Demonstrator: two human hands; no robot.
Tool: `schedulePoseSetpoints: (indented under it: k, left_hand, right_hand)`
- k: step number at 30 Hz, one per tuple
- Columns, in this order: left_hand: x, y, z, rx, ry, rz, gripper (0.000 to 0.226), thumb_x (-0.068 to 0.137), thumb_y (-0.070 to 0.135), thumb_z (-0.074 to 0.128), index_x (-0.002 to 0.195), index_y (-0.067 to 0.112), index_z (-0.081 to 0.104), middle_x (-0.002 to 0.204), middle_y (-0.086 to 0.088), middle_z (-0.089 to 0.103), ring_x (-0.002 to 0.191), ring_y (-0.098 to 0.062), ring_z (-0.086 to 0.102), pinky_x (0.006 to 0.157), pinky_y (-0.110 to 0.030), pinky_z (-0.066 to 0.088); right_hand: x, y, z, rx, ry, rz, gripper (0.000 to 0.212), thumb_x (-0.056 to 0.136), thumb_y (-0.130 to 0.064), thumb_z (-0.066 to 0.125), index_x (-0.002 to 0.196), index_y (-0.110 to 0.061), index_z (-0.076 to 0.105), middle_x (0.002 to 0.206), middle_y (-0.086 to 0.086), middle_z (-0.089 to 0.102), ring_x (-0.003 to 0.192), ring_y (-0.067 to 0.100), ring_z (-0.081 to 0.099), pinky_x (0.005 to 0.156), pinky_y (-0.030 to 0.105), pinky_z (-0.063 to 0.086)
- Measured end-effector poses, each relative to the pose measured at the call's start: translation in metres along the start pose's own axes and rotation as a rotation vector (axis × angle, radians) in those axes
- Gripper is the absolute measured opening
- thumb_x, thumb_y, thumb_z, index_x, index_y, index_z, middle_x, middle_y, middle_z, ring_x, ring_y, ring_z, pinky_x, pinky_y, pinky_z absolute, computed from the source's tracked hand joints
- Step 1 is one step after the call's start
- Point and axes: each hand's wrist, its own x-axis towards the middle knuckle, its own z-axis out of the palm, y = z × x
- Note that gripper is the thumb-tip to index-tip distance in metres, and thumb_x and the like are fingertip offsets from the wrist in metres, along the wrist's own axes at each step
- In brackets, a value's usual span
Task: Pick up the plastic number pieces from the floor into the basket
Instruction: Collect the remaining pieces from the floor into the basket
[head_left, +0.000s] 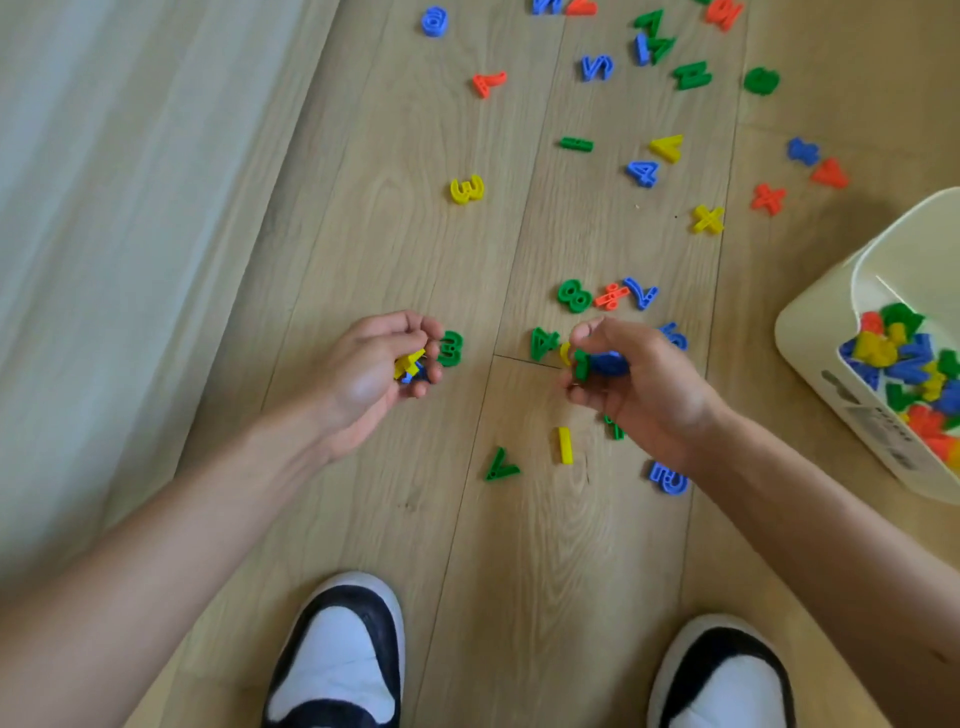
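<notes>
Several coloured plastic number pieces lie scattered on the wooden floor (363, 249). My left hand (371, 366) is closed on yellow and blue pieces, its fingertips touching a green 3 (451, 349). My right hand (631, 379) holds green, blue and yellow pieces, just right of a green 4 (543, 343). A green 8 (574, 296), a yellow 1 (565, 445), a green piece (500, 466) and a blue 5 (669, 479) lie close by. The cream basket (815, 332) at the right edge holds several pieces.
A pale curtain (119, 208) hangs along the left. My two black-and-white shoes (340, 660) (722, 680) stand at the bottom. More pieces, such as a yellow 3 (466, 189) and a blue 4 (643, 173), lie farther away.
</notes>
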Motion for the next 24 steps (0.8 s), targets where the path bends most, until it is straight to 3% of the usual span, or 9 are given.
schedulePoseSetpoints:
  k: [2,4,6,9,12,18,21,24]
  left_hand:
    - [0.006,0.003,0.007,0.182,0.069,0.069,0.029,0.095,-0.002,0.035,0.078,0.01,0.056,0.069,-0.002,0.048,0.056,-0.014,0.045,0.046,-0.021,0.03]
    - [0.011,0.002,0.009,0.63,0.17,0.351,0.029,0.095,0.002,0.039,0.072,0.012,0.054,0.062,0.004,0.047,0.056,-0.015,0.045,0.052,-0.027,0.029]
    - [0.012,-0.001,0.009,1.142,0.24,0.637,0.024,0.099,0.021,0.045,0.077,0.012,0.053,0.062,0.008,0.048,0.059,-0.021,0.051,0.054,-0.03,0.028]
    - [0.014,-0.007,0.006,1.514,0.255,0.646,0.04,0.093,0.05,0.051,0.097,0.011,0.052,0.083,-0.003,0.063,0.071,-0.029,0.061,0.053,-0.033,0.038]
    - [0.017,-0.014,0.002,1.558,0.253,0.648,0.039,0.09,0.05,0.057,0.1,0.012,0.052,0.095,-0.006,0.065,0.076,-0.029,0.064,0.055,-0.033,0.042]
    - [0.022,-0.017,0.002,1.476,0.195,0.676,0.023,0.092,0.035,0.055,0.093,0.012,0.055,0.084,-0.001,0.062,0.068,-0.023,0.056,0.053,-0.03,0.035]
    - [0.012,-0.012,0.009,1.365,0.05,0.731,0.018,0.088,0.034,0.053,0.088,0.016,0.055,0.07,0.008,0.05,0.059,-0.016,0.047,0.046,-0.024,0.024]
    - [-0.011,-0.017,0.025,1.401,-0.197,0.773,0.016,0.083,0.038,0.046,0.085,0.022,0.048,0.066,0.012,0.046,0.056,-0.016,0.047,0.047,-0.028,0.03]
  right_hand:
    - [0.006,-0.002,-0.005,-0.321,0.063,-0.124,0.016,0.094,-0.018,0.059,0.079,-0.012,0.057,0.076,0.011,0.05,0.058,0.017,0.053,0.059,0.03,0.044]
    - [0.012,0.0,-0.009,-0.834,0.142,-0.37,0.022,0.092,-0.03,0.064,0.084,-0.011,0.057,0.076,0.009,0.056,0.066,0.019,0.054,0.063,0.034,0.044]
    - [0.016,0.002,-0.01,-1.281,0.152,-0.569,0.03,0.091,-0.04,0.064,0.1,-0.013,0.057,0.086,0.006,0.062,0.075,0.024,0.057,0.066,0.039,0.046]
    - [0.022,0.005,-0.008,-1.689,0.14,-0.605,0.046,0.093,-0.051,0.056,0.121,-0.015,0.048,0.111,0.005,0.062,0.083,0.031,0.063,0.063,0.04,0.048]
    - [0.024,0.008,-0.011,-1.794,0.202,-0.618,0.042,0.094,-0.051,0.056,0.113,-0.014,0.05,0.11,0.005,0.058,0.084,0.031,0.063,0.063,0.042,0.052]
    - [0.027,0.003,-0.013,-1.645,0.149,-0.669,0.028,0.094,-0.04,0.057,0.107,-0.014,0.055,0.107,0.003,0.058,0.087,0.03,0.06,0.068,0.042,0.05]
    - [0.03,-0.004,-0.007,-1.615,0.075,-0.766,0.027,0.094,-0.039,0.058,0.107,-0.015,0.055,0.104,0.002,0.057,0.083,0.027,0.059,0.065,0.042,0.05]
    - [0.036,-0.005,0.0,-1.735,0.029,-0.799,0.028,0.095,-0.038,0.055,0.11,-0.014,0.052,0.108,0.004,0.058,0.083,0.032,0.061,0.063,0.043,0.048]
